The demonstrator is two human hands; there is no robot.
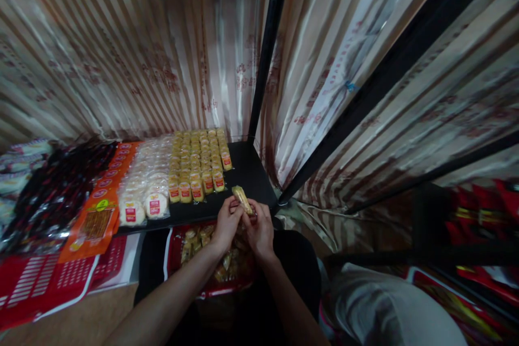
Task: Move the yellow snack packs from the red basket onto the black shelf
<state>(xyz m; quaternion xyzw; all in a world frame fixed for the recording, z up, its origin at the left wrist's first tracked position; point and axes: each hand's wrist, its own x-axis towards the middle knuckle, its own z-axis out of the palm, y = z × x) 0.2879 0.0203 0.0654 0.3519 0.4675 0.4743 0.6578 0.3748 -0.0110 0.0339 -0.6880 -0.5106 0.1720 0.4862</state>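
Observation:
My left hand (227, 224) and my right hand (258, 230) meet over a red basket (172, 259) of wrapped snacks. Both are closed on one small yellow wrapped snack packet (242, 198), which sticks up between the fingers. Just beyond them lies a black shelf (247, 173) with rows of yellow snack packets (198, 165) with red labels, and white round packets (146, 194) to their left.
Orange snack bags (97, 216) and dark red packets (52, 189) fill the shelf's left part. A red crate (44, 278) lies at the lower left. A black shelf post (265, 48) rises behind the shelf. Striped foil curtain hangs all around. Red goods (478, 216) sit at the right.

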